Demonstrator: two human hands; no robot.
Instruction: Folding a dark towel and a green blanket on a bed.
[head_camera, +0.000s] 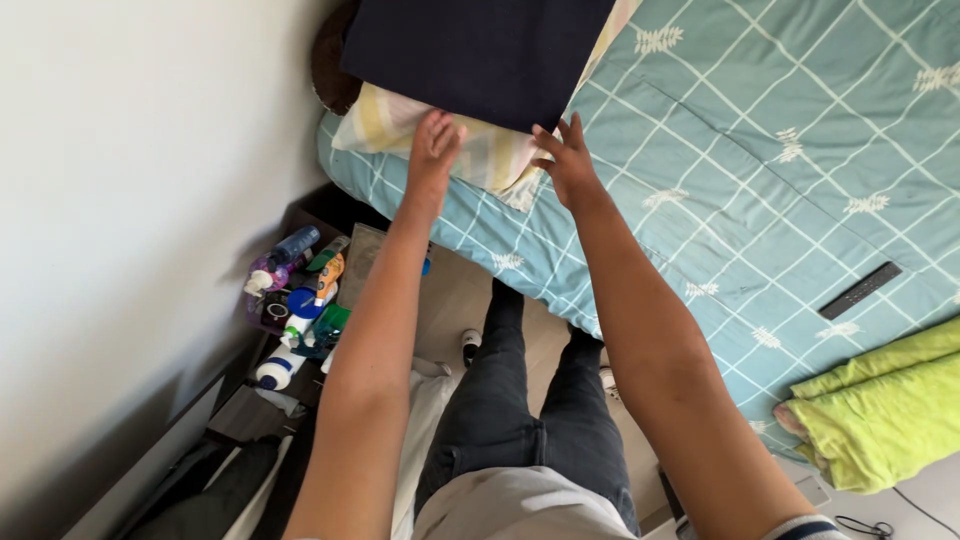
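Navy pillow (480, 50) on striped pillow (480, 145), left hand (435, 140) flat, right hand (565, 160) fingers spread

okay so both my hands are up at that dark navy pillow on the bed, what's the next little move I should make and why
Probably slide the flat dark navy pillow further onto the yellow-striped pillow. Your left hand and right hand touch only its near edge, and the striped pillow beneath sticks out toward you, uncovered.
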